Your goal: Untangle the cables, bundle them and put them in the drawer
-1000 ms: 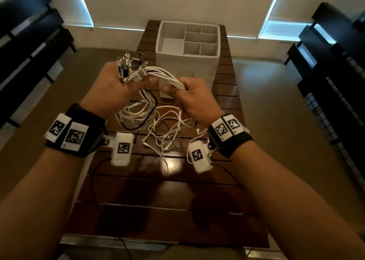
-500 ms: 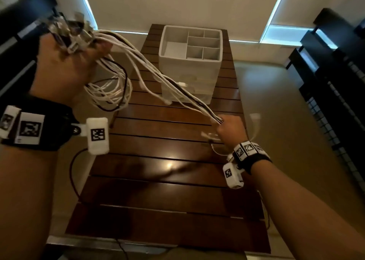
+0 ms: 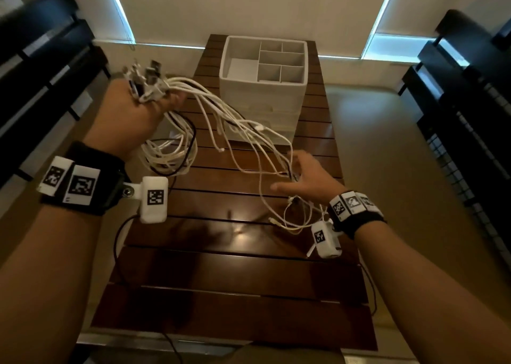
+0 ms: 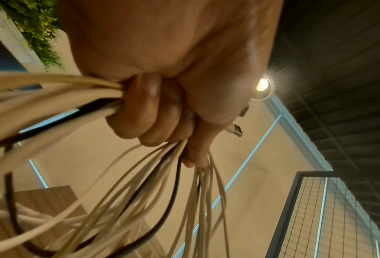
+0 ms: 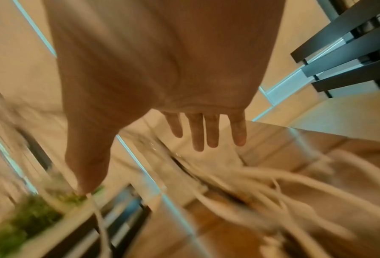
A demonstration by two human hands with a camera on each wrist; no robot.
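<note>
My left hand (image 3: 130,120) held the cables (image 3: 215,114) up over the left edge of the brown wooden surface (image 3: 235,267). Its fingers (image 4: 145,111) were curled tight around the bunch, and the plugs (image 3: 146,84) stuck out at the top. Most cables were white and at least one was black. Some hung in loops under that hand. Others ran across, in front of the drawer box, to my right hand (image 3: 307,181). My right hand was spread wide, with straight fingers (image 5: 198,132), and I gripped nothing with it. The loose cable ends (image 3: 290,211) lay on the surface just beside it. The white drawer box (image 3: 262,98) stood at the far end of the surface, its top tray split into little parts.
</note>
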